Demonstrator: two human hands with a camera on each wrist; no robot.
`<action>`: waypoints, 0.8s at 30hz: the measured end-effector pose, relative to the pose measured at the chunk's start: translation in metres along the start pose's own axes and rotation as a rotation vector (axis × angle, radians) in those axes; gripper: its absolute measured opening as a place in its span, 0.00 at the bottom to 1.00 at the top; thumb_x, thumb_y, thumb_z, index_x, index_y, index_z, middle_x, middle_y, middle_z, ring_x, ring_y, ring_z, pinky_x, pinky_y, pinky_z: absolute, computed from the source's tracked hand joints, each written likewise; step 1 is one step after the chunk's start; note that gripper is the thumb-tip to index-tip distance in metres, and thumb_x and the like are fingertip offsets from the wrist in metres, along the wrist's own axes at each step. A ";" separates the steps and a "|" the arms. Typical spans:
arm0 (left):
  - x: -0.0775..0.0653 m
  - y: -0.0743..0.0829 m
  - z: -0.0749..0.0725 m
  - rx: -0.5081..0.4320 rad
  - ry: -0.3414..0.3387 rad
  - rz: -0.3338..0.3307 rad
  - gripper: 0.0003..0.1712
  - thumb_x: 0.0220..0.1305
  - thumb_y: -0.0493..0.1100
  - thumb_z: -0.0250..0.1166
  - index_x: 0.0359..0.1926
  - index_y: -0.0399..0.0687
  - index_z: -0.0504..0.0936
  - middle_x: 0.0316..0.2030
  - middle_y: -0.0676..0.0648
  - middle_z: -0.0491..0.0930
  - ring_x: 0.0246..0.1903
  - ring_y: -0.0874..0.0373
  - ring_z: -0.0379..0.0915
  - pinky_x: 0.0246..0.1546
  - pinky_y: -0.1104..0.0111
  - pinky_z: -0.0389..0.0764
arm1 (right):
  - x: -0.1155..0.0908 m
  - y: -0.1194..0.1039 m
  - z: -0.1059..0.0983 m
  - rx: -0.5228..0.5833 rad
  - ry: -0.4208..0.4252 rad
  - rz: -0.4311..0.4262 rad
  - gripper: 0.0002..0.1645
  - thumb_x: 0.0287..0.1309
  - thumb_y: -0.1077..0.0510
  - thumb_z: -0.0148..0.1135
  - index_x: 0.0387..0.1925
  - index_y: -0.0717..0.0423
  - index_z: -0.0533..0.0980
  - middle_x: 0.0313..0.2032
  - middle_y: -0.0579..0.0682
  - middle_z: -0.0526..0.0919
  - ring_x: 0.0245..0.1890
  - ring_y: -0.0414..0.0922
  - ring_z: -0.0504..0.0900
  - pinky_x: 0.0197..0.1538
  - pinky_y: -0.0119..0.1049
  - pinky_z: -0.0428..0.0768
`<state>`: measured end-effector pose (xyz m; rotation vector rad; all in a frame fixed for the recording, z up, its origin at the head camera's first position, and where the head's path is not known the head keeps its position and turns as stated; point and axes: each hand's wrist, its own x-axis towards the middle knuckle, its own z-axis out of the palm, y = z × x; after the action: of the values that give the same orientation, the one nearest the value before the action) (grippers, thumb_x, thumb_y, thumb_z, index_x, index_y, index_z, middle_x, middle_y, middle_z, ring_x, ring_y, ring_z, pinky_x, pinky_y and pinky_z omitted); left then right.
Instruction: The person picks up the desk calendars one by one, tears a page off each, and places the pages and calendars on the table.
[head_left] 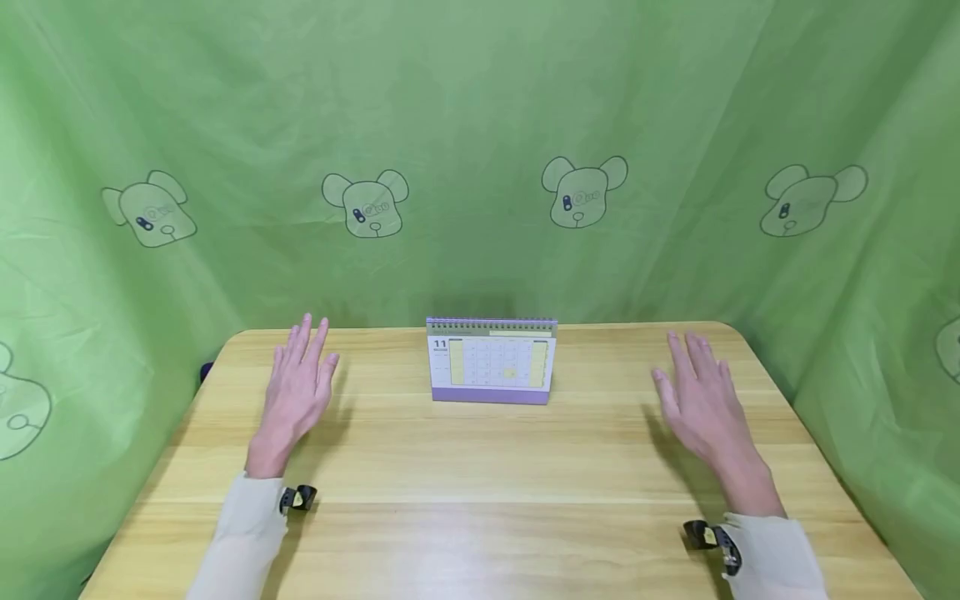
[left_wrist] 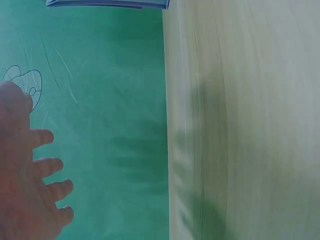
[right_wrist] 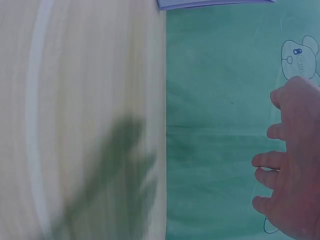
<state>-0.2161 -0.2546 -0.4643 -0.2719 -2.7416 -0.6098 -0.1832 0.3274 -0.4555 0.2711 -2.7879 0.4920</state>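
Note:
A desk calendar (head_left: pixel 491 360) with a purple base strip and a spiral binding along its top stands upright at the far middle of the table, its page marked 11. To its left, my left hand (head_left: pixel 296 396) is held over the wood with straight fingers and the thumb apart, holding nothing. On the other side, my right hand (head_left: pixel 705 404) hovers in the same way, fingers extended and grasping nothing. Both hands are well apart from the calendar. Only an edge of the calendar (left_wrist: pixel 110 3) shows at the top of the left wrist view, and likewise in the right wrist view.
The light wooden table (head_left: pixel 465 475) has rounded far corners. Behind and beside it hangs a green curtain (head_left: pixel 480 100) printed with bear heads. A dark strapped camera (head_left: pixel 298 498) sits on the left wrist, another camera (head_left: pixel 705 535) on the right.

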 end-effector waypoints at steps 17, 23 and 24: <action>0.004 0.002 0.011 -0.170 0.162 0.054 0.30 0.82 0.52 0.45 0.78 0.49 0.63 0.79 0.38 0.53 0.75 0.34 0.52 0.75 0.39 0.53 | 0.003 -0.005 0.000 0.140 0.084 0.019 0.38 0.80 0.46 0.40 0.82 0.53 0.46 0.79 0.67 0.43 0.78 0.68 0.43 0.79 0.65 0.40; 0.008 0.010 0.013 -0.265 0.170 0.026 0.30 0.82 0.53 0.46 0.78 0.52 0.63 0.79 0.41 0.55 0.75 0.36 0.52 0.73 0.36 0.56 | 0.010 -0.011 -0.001 0.173 0.102 0.026 0.37 0.79 0.46 0.43 0.81 0.53 0.50 0.79 0.68 0.46 0.77 0.69 0.46 0.77 0.68 0.45; 0.008 0.012 0.014 -0.279 0.169 0.025 0.30 0.82 0.53 0.45 0.78 0.52 0.63 0.79 0.41 0.55 0.75 0.36 0.52 0.73 0.35 0.56 | 0.011 -0.011 -0.002 0.177 0.096 0.032 0.38 0.79 0.46 0.43 0.82 0.53 0.49 0.79 0.68 0.46 0.77 0.70 0.46 0.76 0.69 0.45</action>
<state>-0.2245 -0.2369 -0.4695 -0.3031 -2.4856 -0.9636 -0.1902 0.3162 -0.4473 0.2350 -2.6622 0.7406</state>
